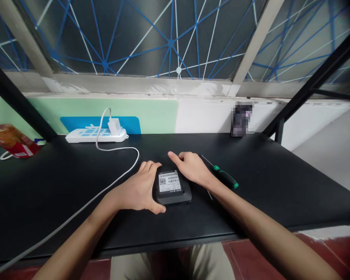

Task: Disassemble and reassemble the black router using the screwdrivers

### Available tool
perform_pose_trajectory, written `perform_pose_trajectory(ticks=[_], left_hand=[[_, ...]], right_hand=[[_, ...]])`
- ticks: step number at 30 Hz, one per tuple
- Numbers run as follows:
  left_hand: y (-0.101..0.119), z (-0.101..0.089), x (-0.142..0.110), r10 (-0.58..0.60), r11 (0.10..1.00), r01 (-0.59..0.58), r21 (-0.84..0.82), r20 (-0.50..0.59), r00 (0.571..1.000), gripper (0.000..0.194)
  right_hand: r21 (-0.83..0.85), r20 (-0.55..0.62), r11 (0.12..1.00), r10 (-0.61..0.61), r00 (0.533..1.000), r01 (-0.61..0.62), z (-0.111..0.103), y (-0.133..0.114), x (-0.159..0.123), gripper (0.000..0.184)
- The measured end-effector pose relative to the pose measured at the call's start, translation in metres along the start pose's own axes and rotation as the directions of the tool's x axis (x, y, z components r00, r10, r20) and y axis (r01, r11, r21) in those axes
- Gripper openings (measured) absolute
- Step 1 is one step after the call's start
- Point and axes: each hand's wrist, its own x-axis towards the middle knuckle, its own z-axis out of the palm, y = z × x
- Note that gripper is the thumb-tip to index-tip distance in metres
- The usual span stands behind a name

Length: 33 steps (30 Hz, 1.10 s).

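Note:
A small black electronic device (175, 198) with a white printed label (169, 182) and a square code lies flat on the black desk, label side up. My left hand (138, 188) is closed around its left side, thumb at the near edge and fingers at the far edge. My right hand (191, 167) is over its far right corner, one digit pointing left and the other fingers curled under. Whether that hand holds anything is hidden. Just right of my right wrist lies a green and black screwdriver (226, 178). A thin metallic piece (210, 195) shows beside my right forearm.
A white power strip (90, 135) with a plugged-in charger (114, 126) stands at the back left. Its white cable (105, 189) runs across the desk to the left front. A drink bottle (14, 140) is far left. A blurred-out upright object (241, 119) leans on the back wall.

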Motion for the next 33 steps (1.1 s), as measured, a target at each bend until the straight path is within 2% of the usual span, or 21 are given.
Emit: perform_pose_trajectory(ticks=[3, 5, 7, 11, 12, 14, 20, 27, 33], left_hand=[[0.001, 0.000, -0.003, 0.014, 1.000, -0.015, -0.024, -0.030, 0.999, 0.095], [0.001, 0.000, -0.004, 0.019, 0.999, -0.021, -0.036, -0.048, 0.999, 0.097], [0.000, 0.000, -0.004, 0.024, 0.999, -0.026, -0.042, -0.056, 0.998, 0.099], [-0.003, 0.002, -0.004, 0.016, 0.998, -0.019, -0.065, -0.033, 0.999, 0.103], [-0.004, 0.003, -0.005, 0.008, 0.997, -0.010, -0.075, -0.024, 1.000, 0.106], [-0.006, 0.005, -0.006, -0.004, 0.996, 0.004, -0.093, -0.005, 1.000, 0.112], [-0.006, 0.006, -0.009, 0.024, 0.994, -0.025, -0.104, -0.017, 1.000, 0.115], [-0.001, -0.001, -0.010, -0.004, 0.996, 0.006, -0.090, 0.019, 1.000, 0.116], [-0.002, 0.000, -0.010, -0.038, 0.998, 0.040, -0.057, 0.033, 0.999, 0.118]], right_hand=[[0.034, -0.054, 0.993, -0.108, 0.993, 0.110, -0.003, 0.008, -0.011, 0.057], [0.092, -0.087, 0.965, -0.237, 0.968, 0.245, -0.005, 0.016, -0.019, 0.046], [0.172, -0.049, 0.917, -0.357, 0.933, 0.360, -0.008, 0.026, -0.026, 0.038], [0.199, 0.090, 0.826, -0.551, 0.830, 0.527, -0.020, 0.047, -0.038, 0.075], [0.197, 0.134, 0.809, -0.582, 0.802, 0.554, -0.022, 0.051, -0.041, 0.087], [0.201, 0.194, 0.798, -0.600, 0.776, 0.568, -0.026, 0.058, -0.046, 0.106], [0.226, 0.160, 0.803, -0.589, 0.792, 0.551, -0.024, 0.060, -0.049, 0.110], [0.311, 0.113, 0.797, -0.572, 0.812, 0.518, -0.017, 0.063, -0.048, 0.112], [0.378, 0.112, 0.800, -0.538, 0.835, 0.465, -0.013, 0.064, -0.048, 0.112]])
